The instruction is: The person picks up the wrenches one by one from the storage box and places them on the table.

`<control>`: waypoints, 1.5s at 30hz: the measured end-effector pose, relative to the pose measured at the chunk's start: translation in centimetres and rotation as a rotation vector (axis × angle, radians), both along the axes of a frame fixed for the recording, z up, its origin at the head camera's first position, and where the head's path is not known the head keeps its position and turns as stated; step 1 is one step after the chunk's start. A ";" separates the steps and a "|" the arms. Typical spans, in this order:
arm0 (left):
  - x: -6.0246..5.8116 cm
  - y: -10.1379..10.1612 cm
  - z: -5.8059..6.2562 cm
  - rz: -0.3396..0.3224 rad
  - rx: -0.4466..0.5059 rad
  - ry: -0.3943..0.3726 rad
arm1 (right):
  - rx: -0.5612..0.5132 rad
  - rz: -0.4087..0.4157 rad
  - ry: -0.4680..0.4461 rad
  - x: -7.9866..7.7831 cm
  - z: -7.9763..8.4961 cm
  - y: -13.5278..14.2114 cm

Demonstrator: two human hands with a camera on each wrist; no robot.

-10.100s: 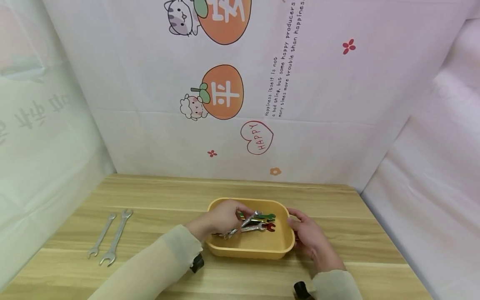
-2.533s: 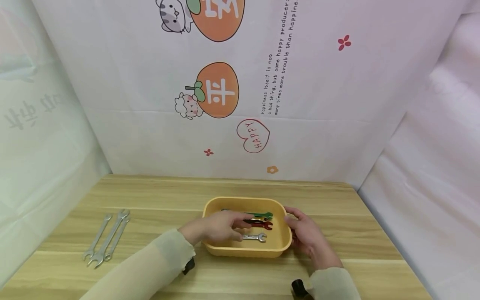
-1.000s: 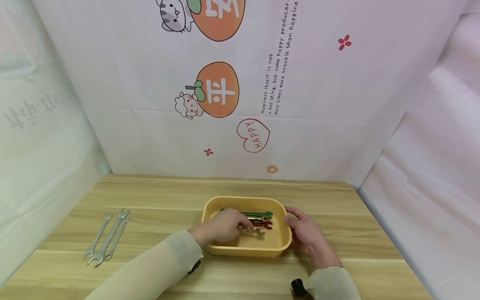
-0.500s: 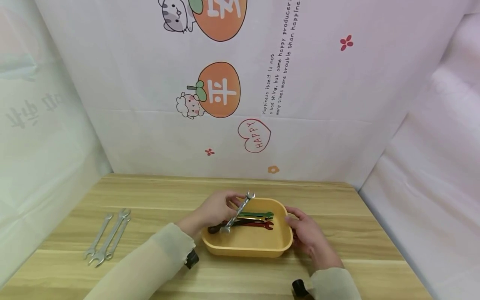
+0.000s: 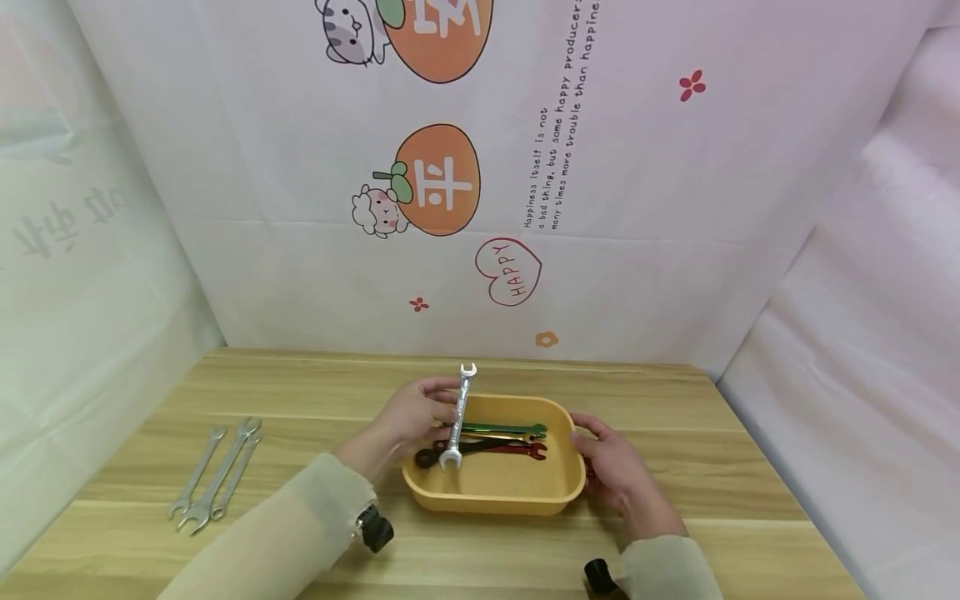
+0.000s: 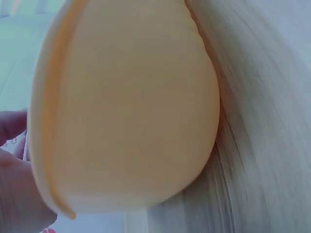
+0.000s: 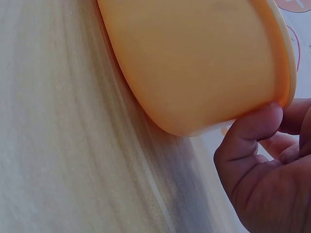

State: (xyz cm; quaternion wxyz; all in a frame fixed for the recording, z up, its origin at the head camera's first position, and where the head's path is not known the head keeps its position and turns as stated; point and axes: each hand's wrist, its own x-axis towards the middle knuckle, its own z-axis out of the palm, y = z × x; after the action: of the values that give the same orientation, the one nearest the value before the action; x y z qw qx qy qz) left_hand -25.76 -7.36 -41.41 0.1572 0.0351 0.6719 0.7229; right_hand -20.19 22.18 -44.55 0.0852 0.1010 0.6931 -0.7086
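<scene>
Pinching silver wrench (image 5: 457, 421) at mid-shaft in left hand (image 5: 406, 419); shaft just right of those fingers, long axis running away from the body, tilt unclear. Nearer by far to left than right. Just below and right of same fingers, inside yellow tray (image 5: 491, 503): green wrench (image 5: 510, 428), gold wrench (image 5: 501, 435), black wrench (image 5: 482, 445), red wrench (image 5: 516, 449), laid crosswise to held one. Gripping tray's far end with right hand (image 5: 618, 471), opposite the left fingertips. Well left, on table (image 5: 300, 402): three silver wrenches (image 5: 221, 475), near parallel to held one.
</scene>
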 end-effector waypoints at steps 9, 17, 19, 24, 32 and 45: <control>-0.1 -2.8 0.4 0.068 -0.034 0.001 | -0.006 -0.001 0.000 -0.1 -0.1 0.1; 0.3 -7.1 0.6 0.107 -0.073 0.022 | -0.008 0.001 -0.004 -0.1 -0.1 0.0; 0.5 -8.5 0.5 0.109 -0.097 0.038 | -0.005 -0.001 -0.006 -0.1 -0.1 0.0; 1.2 -12.0 -0.2 0.110 -0.200 0.060 | 0.028 0.003 0.009 -0.2 -0.3 0.0; 2.7 -17.6 -1.2 0.118 -0.362 0.079 | 0.043 0.006 0.019 -0.3 -0.4 0.1; 5.0 -22.5 -3.0 0.118 -0.521 0.075 | 0.042 0.005 0.020 -0.3 -0.4 0.1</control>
State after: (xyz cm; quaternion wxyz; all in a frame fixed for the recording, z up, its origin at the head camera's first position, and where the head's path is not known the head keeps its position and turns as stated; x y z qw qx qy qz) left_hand -20.80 -29.85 -44.45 0.0932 -0.0190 0.8416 0.5317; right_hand -20.52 22.27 -44.98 0.0777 0.0940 0.7089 -0.6947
